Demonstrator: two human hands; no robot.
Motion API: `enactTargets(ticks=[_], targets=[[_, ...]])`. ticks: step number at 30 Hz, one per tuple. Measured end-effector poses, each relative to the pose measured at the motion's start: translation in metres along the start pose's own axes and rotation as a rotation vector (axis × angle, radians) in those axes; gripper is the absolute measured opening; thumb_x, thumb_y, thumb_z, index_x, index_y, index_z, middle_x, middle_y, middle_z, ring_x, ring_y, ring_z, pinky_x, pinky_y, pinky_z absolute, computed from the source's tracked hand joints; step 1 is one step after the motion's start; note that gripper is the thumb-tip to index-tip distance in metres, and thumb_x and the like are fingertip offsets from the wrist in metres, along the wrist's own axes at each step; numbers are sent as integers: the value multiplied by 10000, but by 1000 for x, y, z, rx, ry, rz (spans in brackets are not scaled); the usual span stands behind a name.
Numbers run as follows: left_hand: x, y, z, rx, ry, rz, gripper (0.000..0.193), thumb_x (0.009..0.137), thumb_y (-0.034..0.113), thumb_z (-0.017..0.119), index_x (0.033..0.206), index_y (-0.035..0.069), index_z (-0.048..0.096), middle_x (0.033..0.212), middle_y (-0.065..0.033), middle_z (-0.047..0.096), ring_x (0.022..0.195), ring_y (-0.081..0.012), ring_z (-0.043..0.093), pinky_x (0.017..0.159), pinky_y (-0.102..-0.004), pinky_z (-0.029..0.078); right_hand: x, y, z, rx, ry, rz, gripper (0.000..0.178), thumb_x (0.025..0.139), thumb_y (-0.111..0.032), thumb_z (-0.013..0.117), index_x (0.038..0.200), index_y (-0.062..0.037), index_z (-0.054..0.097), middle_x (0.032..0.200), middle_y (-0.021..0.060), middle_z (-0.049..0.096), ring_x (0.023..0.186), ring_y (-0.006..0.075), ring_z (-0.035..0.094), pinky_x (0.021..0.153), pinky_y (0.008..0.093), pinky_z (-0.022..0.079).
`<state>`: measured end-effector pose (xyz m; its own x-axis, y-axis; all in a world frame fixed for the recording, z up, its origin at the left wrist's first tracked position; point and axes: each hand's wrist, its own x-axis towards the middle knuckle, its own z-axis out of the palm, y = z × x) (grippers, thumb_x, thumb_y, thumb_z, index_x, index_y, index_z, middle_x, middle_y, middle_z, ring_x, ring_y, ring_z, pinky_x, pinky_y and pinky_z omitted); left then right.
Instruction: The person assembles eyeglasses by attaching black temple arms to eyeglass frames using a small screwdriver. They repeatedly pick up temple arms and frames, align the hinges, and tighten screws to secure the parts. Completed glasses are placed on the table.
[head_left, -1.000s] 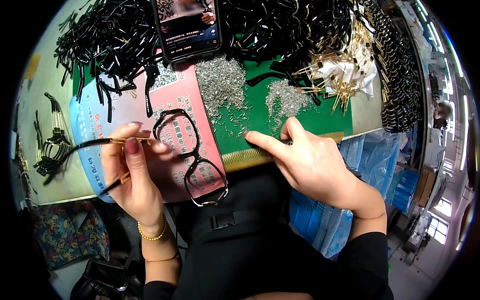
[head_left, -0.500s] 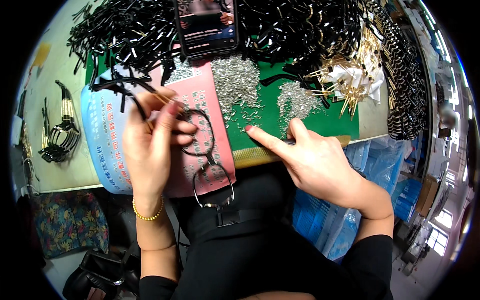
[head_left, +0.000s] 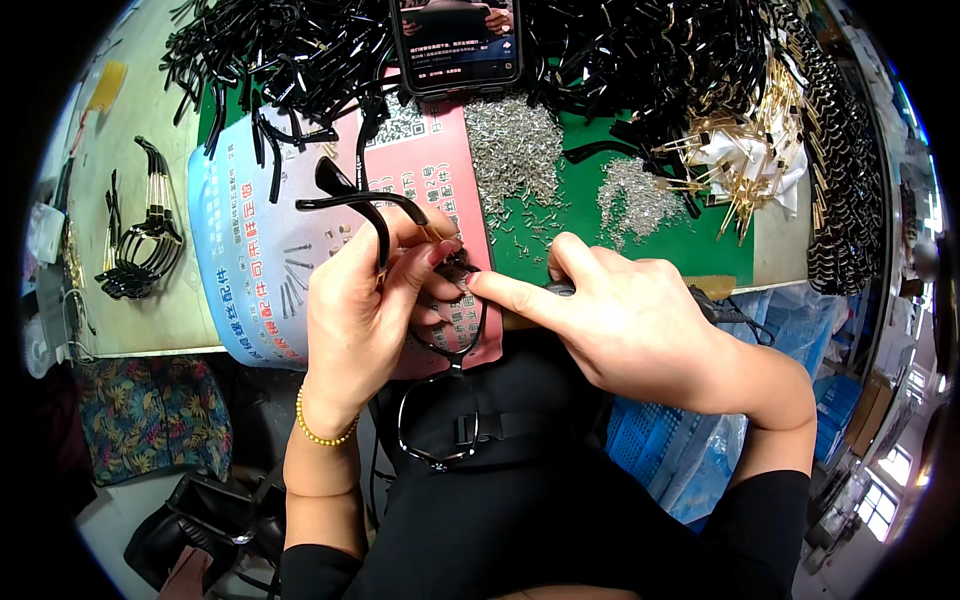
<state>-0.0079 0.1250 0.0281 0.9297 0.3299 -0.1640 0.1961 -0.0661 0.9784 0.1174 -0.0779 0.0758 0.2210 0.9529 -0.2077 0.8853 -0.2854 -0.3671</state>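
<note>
My left hand (head_left: 350,325) pinches a pair of black eyeglasses (head_left: 456,364) near the hinge. The lens rims hang down in front of my dark clothing, while a black temple arm (head_left: 345,197) sticks out past the fingers. My right hand (head_left: 645,330) meets it, the tip of its stretched index finger at the hinge. The other right fingers curl around something dark, mostly hidden, that I cannot make out. Beyond the hands, small silver screws (head_left: 515,150) lie in a large pile, with a smaller screw pile (head_left: 640,200) to its right.
A pink and blue printed sheet (head_left: 222,250) lies beside a green mat (head_left: 575,185). Black temple arms (head_left: 290,60) heap up behind, around a phone (head_left: 460,60). Gold-coloured temple parts (head_left: 740,165) are at right; assembled frames (head_left: 145,260) at left. Blue crates (head_left: 640,440) stand below the table edge.
My right index fingertip has moved from the screw pile's near edge left to the eyeglasses' hinge. My left hand has shifted right and slightly down with the eyeglasses. The whole view has shifted a little.
</note>
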Motion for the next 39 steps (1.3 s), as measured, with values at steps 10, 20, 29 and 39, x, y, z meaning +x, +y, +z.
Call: enactTargets(ticks=[10, 20, 29, 39], targets=[[0, -3, 4, 84, 12, 91, 110, 1024, -12, 566, 1110, -15, 636, 983, -72, 727, 714, -96, 695, 564, -215, 552, 2, -1, 2, -12, -2, 35, 621, 824, -101, 675, 1416, -275, 606, 879, 97, 534, 739, 264, 652, 534, 384, 538], [-1, -9, 8, 415, 8, 324, 147, 976, -109, 523, 1023, -49, 647, 914, -106, 717, 591, -144, 672, 573, -255, 522, 2, 0, 2, -20, 33, -6, 636, 777, -57, 663, 1389, -225, 625, 987, 135, 595, 671, 253, 644, 506, 343, 524], [1, -6, 11, 281, 111, 197, 129, 956, -85, 583, 1046, -19, 645, 851, -93, 715, 563, -141, 662, 524, -269, 516, 3, -1, 2, -17, 15, 14, 642, 803, -68, 655, 1417, -245, 603, 943, 122, 560, 706, 261, 645, 516, 367, 528], [3, -2, 11, 223, 103, 142, 165, 951, -58, 637, 1098, 15, 649, 799, -87, 702, 514, -137, 638, 493, -289, 497, 7, -5, 5, -13, 72, 75, 629, 872, -93, 637, 1466, -288, 564, 908, 90, 535, 743, 274, 646, 529, 400, 542]])
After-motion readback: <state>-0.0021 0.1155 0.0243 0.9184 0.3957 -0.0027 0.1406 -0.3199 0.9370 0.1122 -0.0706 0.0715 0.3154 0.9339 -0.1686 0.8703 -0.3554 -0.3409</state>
